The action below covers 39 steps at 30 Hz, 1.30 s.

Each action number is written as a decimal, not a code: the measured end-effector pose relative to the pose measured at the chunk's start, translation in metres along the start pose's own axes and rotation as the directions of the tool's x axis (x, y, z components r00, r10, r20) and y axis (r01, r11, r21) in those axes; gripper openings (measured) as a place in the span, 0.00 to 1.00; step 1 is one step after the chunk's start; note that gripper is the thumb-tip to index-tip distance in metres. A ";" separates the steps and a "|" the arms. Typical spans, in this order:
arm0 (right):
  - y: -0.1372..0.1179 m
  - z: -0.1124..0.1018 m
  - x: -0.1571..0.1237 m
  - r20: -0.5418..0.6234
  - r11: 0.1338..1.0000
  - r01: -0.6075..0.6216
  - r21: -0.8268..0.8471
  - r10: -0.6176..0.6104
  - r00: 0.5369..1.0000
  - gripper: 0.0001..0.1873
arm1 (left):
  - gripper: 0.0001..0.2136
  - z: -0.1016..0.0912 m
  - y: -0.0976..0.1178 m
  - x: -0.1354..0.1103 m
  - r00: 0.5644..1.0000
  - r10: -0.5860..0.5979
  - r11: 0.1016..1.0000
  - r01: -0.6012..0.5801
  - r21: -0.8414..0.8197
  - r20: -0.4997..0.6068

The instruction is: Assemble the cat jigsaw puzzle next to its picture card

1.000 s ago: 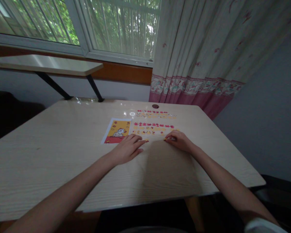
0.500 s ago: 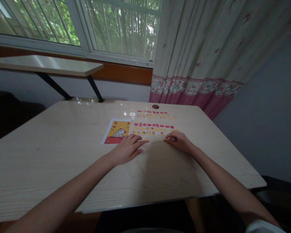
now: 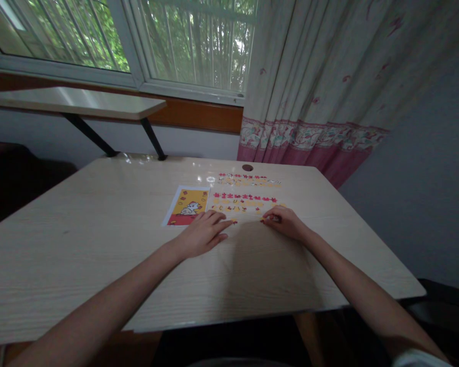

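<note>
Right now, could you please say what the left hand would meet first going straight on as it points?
Probably the small red-and-yellow piece just at the tip of the left hand; I cannot tell whether they touch.

Daylight enters the dim room through the window (image 3: 195, 51), leaving small glare spots on the far part of the table (image 3: 80, 229) and a pale sheen on the raised shelf (image 3: 72, 101). A soft shadow (image 3: 268, 270) darkens the table between the forearms (image 3: 118, 304). The small pieces (image 3: 245, 197) look slightly blurred, and wide-angle distortion stretches the outer edges.
</note>
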State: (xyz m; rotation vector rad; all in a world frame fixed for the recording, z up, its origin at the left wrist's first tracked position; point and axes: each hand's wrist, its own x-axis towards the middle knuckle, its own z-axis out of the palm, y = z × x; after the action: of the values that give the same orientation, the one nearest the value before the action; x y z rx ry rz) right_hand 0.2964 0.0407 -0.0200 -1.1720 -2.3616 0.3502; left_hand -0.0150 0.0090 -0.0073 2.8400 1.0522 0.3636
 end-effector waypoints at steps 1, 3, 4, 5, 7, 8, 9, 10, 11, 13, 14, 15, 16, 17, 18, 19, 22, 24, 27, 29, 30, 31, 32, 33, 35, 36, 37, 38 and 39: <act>0.000 0.000 0.000 0.001 1.000 0.000 -0.001 0.000 1.000 0.12 | 0.18 -0.001 0.000 0.000 1.000 0.005 1.000 -0.005 0.004 -0.001; -0.002 -0.001 0.000 0.002 1.000 0.000 -0.002 0.000 1.000 0.12 | 0.18 -0.003 -0.001 -0.001 1.000 0.011 1.000 -0.010 0.021 -0.008; -0.002 -0.001 0.000 0.002 1.000 -0.001 -0.002 0.001 1.000 0.11 | 0.18 -0.004 -0.003 -0.001 1.000 0.005 0.999 -0.004 0.036 -0.014; -0.003 -0.001 0.000 0.003 1.000 -0.002 -0.002 0.002 1.000 0.11 | 0.17 -0.006 -0.004 -0.002 1.000 -0.009 0.998 0.010 0.056 -0.020; -0.003 -0.002 0.000 0.004 1.000 -0.002 -0.002 0.002 1.000 0.10 | 0.17 -0.010 -0.006 -0.003 0.998 -0.060 0.992 0.063 0.108 -0.037; -0.003 -0.003 -0.001 0.008 1.000 -0.002 -0.006 0.002 1.000 0.10 | 0.17 -0.012 -0.007 -0.004 0.995 -0.090 0.986 0.095 0.135 -0.044; -0.003 -0.004 -0.001 0.014 1.000 -0.001 -0.014 0.002 1.000 0.10 | 0.16 -0.013 -0.006 -0.004 0.992 -0.118 0.979 0.124 0.161 -0.048; -0.002 -0.004 -0.001 0.020 1.000 -0.001 -0.024 0.001 1.000 0.10 | 0.16 -0.015 -0.006 -0.004 0.988 -0.143 0.971 0.151 0.184 -0.054; 0.000 -0.005 -0.002 0.025 0.999 0.000 -0.036 0.001 1.000 0.10 | 0.15 -0.016 -0.004 -0.004 0.984 -0.169 0.962 0.179 0.204 -0.065; 0.002 -0.007 -0.002 0.042 0.998 -0.005 -0.066 0.008 0.999 0.10 | 0.15 -0.016 -0.002 -0.004 0.967 -0.232 0.938 0.251 0.238 -0.103; 0.003 -0.009 -0.002 0.051 0.997 -0.012 -0.079 0.016 0.999 0.10 | 0.15 -0.016 -0.002 -0.004 0.953 -0.273 0.919 0.299 0.257 -0.131; 0.004 -0.010 -0.002 0.058 0.996 -0.023 -0.091 0.028 0.998 0.10 | 0.15 -0.016 -0.003 -0.005 0.933 -0.321 0.894 0.354 0.275 -0.161; 0.004 -0.011 -0.002 0.064 0.994 -0.032 -0.100 0.039 0.997 0.10 | 0.16 -0.017 -0.006 -0.007 0.912 -0.367 0.864 0.408 0.294 -0.186; 0.004 -0.012 -0.002 0.070 0.993 -0.040 -0.107 0.048 0.996 0.10 | 0.16 -0.018 -0.012 -0.009 0.888 -0.410 0.832 0.457 0.314 -0.207; 0.004 -0.013 -0.002 0.074 0.992 -0.047 -0.113 0.055 0.996 0.09 | 0.15 -0.021 -0.019 -0.012 0.865 -0.451 0.802 0.501 0.326 -0.219; 0.004 -0.014 -0.002 0.079 0.992 -0.051 -0.117 0.060 0.995 0.09 | 0.14 -0.024 -0.029 -0.015 0.855 -0.473 0.787 0.518 0.335 -0.212; 0.006 -0.017 -0.003 0.096 0.990 -0.059 -0.130 0.071 0.993 0.09 | 0.17 -0.035 -0.069 -0.030 0.833 -0.517 0.757 0.552 0.348 -0.196; 0.009 -0.017 -0.004 0.096 0.990 -0.058 -0.130 0.071 0.993 0.09 | 0.18 -0.040 -0.097 -0.040 0.841 -0.509 0.777 0.540 0.323 -0.180; 0.013 -0.017 -0.005 0.085 0.991 -0.057 -0.118 0.067 0.994 0.08 | 0.20 -0.039 -0.130 -0.050 0.876 -0.467 0.839 0.482 0.254 -0.120; 0.013 -0.017 -0.005 0.087 0.992 -0.063 -0.109 0.073 0.994 0.09 | 0.22 -0.034 -0.143 -0.053 0.899 -0.430 0.880 0.438 0.184 -0.083; 0.012 -0.017 -0.005 0.090 0.992 -0.068 -0.104 0.077 0.993 0.09 | 0.23 -0.031 -0.146 -0.054 0.909 -0.410 0.895 0.416 0.159 -0.071; 0.011 -0.018 -0.005 0.093 0.992 -0.073 -0.100 0.082 0.992 0.09 | 0.23 -0.029 -0.148 -0.054 0.917 -0.395 0.906 0.400 0.141 -0.064; 0.010 -0.018 -0.004 0.096 0.992 -0.077 -0.097 0.087 0.992 0.09 | 0.23 -0.027 -0.149 -0.053 0.922 -0.384 0.913 0.388 0.129 -0.059; 0.010 -0.018 -0.004 0.098 0.992 -0.080 -0.094 0.089 0.991 0.09 | 0.23 -0.026 -0.150 -0.053 0.924 -0.378 0.916 0.382 0.120 -0.055; 0.008 -0.018 -0.004 0.096 0.993 -0.077 -0.089 0.085 0.992 0.09 | 0.23 -0.025 -0.150 -0.053 0.923 -0.381 0.917 0.384 0.106 -0.046; 0.008 -0.018 -0.004 0.098 0.993 -0.074 -0.088 0.082 0.992 0.09 | 0.23 -0.025 -0.151 -0.054 0.922 -0.386 0.916 0.388 0.098 -0.044; 0.007 -0.018 -0.004 0.100 0.994 -0.071 -0.086 0.079 0.992 0.08 | 0.24 -0.026 -0.151 -0.054 0.921 -0.388 0.917 0.390 0.087 -0.042; 0.007 -0.018 -0.004 0.103 0.994 -0.068 -0.085 0.077 0.992 0.08 | 0.24 -0.027 -0.151 -0.055 0.922 -0.385 0.919 0.387 0.077 -0.035; 0.006 -0.018 -0.004 0.107 0.994 -0.067 -0.083 0.076 0.991 0.08 | 0.24 -0.029 -0.152 -0.055 0.925 -0.380 0.922 0.381 0.067 -0.026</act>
State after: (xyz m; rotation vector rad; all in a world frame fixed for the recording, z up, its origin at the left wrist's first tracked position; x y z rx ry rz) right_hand 0.3121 0.0418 -0.0079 -1.3076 -2.4525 0.3562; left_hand -0.1585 0.0879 -0.0154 2.6035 1.6094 0.3128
